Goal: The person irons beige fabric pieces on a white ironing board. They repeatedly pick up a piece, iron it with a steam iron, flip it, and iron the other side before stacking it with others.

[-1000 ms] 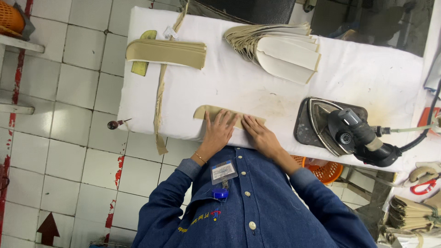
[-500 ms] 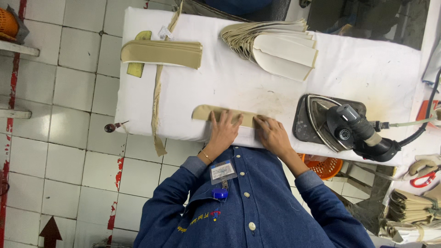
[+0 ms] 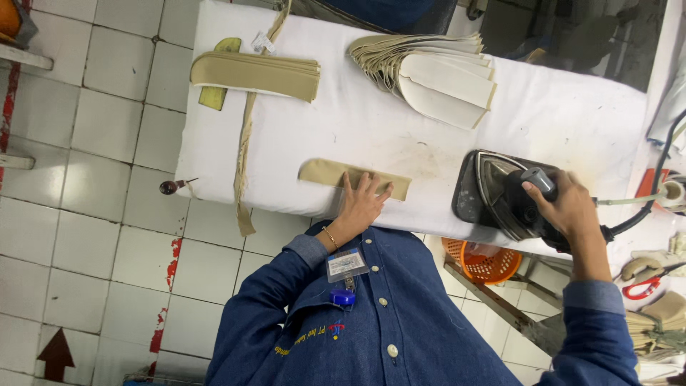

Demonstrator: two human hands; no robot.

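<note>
I work across the surface, a white padded board, from left to right.

Far left: a flat stack of tan strips lies near the far edge, with a long tan tape running under it and hanging off the near edge. Risk: a sleeve or cord could catch the hanging end and drag the stack out of line.

Centre, near edge: the strip, a tan folded piece, lies flat. My left hand rests on its middle with fingers spread, pressing it down; this grip is released, holding nothing. Risk: the fingers lie on the strip itself, so if the hot plate comes across before I lift them, I would expect a burn. Uneven pressure could also let the fold slip and be pressed in crooked.

Centre, far edge: a fanned pile of pale pieces, well apart from the strip.

Right: the iron sits on its dark rest. My right hand has its grip clenched round the handle. Risk: the hose trails off to the right and could pull the iron off course. The board already bears brownish marks near the strip, so dwelling too long may scorch.
</note>
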